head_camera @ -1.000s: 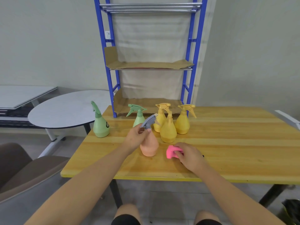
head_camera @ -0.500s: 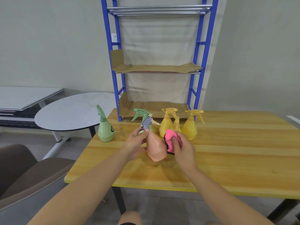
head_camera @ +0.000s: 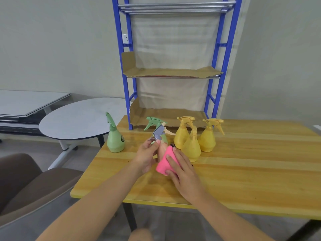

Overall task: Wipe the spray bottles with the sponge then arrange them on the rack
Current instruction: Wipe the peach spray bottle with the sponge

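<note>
View: head; sole camera; worn above and behind both hands.
Facing: forward and down; left hand [head_camera: 147, 157] and right hand [head_camera: 184, 176] lie just below frame centre, peach spray bottle [head_camera: 162, 151] and pink sponge [head_camera: 163, 164] between them; forearms cross the bottom edge.
Nearness: close on the hands; table [head_camera: 251, 171] spreads beneath and beyond them; rack [head_camera: 221, 44] stands past the hands, reaching the upper edge.
Lens: wide-angle.

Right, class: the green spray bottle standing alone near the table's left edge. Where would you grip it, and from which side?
Probably the slim neck of the green spray bottle, just under its trigger head: the pear-shaped body widens below, so fingers close round it easily. It stands upright, apart from the others, so come from the near side, over the table.
</note>
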The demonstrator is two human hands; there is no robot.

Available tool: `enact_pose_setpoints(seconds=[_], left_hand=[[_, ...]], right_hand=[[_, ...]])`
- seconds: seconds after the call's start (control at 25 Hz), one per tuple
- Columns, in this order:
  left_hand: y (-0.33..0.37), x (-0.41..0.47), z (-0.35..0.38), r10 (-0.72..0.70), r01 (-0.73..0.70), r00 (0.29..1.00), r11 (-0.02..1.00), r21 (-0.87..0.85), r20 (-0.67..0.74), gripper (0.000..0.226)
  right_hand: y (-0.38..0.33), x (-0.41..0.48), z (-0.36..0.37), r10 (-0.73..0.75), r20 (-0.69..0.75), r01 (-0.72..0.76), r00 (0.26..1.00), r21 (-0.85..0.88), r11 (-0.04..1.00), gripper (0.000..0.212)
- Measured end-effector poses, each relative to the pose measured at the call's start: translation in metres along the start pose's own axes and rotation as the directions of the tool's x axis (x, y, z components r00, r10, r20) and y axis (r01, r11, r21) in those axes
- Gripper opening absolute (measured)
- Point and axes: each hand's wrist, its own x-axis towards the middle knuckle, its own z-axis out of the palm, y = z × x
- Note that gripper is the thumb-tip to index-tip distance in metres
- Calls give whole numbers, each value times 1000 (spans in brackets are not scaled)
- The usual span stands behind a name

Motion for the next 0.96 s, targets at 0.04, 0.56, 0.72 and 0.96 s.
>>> enact_pose_setpoints(seconds=[0.04,0.56,0.72,0.96], left_hand=[[0,0,1,4,-4,1000,1000,3,3,22],[9,10,10,-3,4,989,1000,9,-150,28],[15,6,17,-58,66,995,993,95,-82,34],[20,1,9,-139,92,970,970,226,201,30]], right_hand=[[-1,3,1,14,7,-14,1000,-8,1000,51],[1,18,6,10,72,4,997,-191,982,62],[11,17,-5,6,-7,-6,1000,82,997,56],[18,23,-28,232,108,-256,967,389,885,54]])
